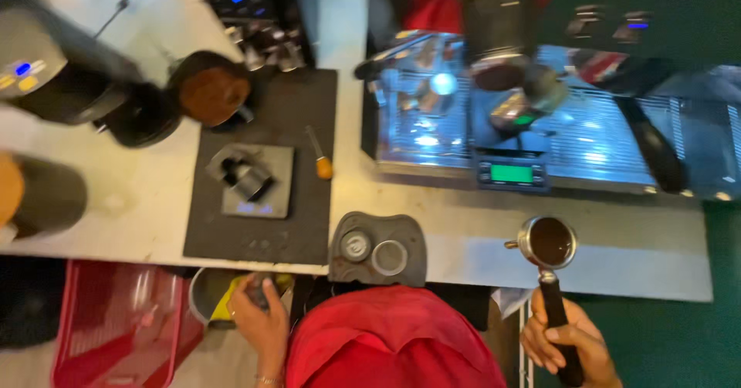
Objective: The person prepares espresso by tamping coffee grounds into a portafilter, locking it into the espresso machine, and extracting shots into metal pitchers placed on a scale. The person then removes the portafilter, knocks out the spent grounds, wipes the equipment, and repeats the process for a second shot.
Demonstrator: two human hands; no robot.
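Observation:
My right hand [567,342] grips the black handle of a portafilter [549,243], whose metal basket holds dark coffee grounds and hovers over the white counter's front edge. My left hand [258,315] is below the counter edge, closed around a small dark object that is too blurred to identify, above a round bin [202,291]. A grey tamping mat [378,249] with two round recesses lies between my hands. A red cap brim or garment [390,342] fills the bottom centre.
An espresso machine drip tray [587,141] with a green-lit scale [511,173] stands at the right back. A black mat [266,164] carries a small scale with a metal piece and an orange-handled tool [320,160]. Grinders [62,79] stand at the left. A red crate [116,326] sits below.

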